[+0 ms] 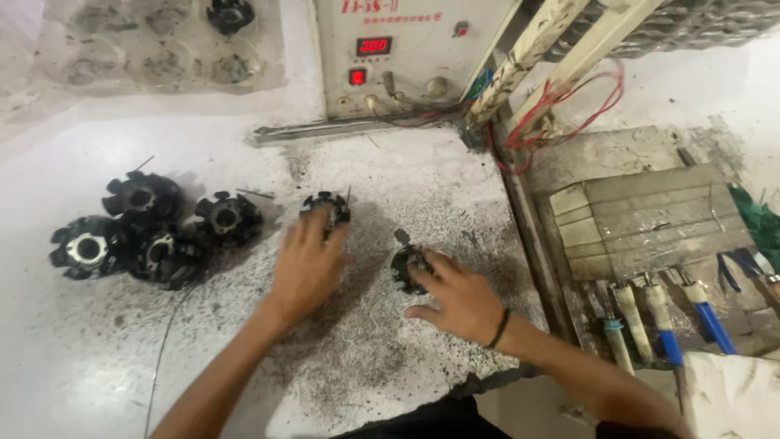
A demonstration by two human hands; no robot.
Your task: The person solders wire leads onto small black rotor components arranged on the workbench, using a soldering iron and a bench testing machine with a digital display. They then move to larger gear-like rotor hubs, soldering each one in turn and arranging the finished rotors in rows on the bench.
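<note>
**Two hands, two cores on a sooty bench**

At frame centre, the left hand spreads over one black core; the right hand loosely cups another. Firm grips by the rims would steady them. Four cores wait left.

Lighting is bright, even and diffuse across the white, soot-stained worktop. Shadows are soft: one lies under my left hand, another beside my right hand. Both hands show slight motion blur. The clear plastic tray far beyond my left hand is washed out and soft. Straight edges bow toward the corners.
</note>
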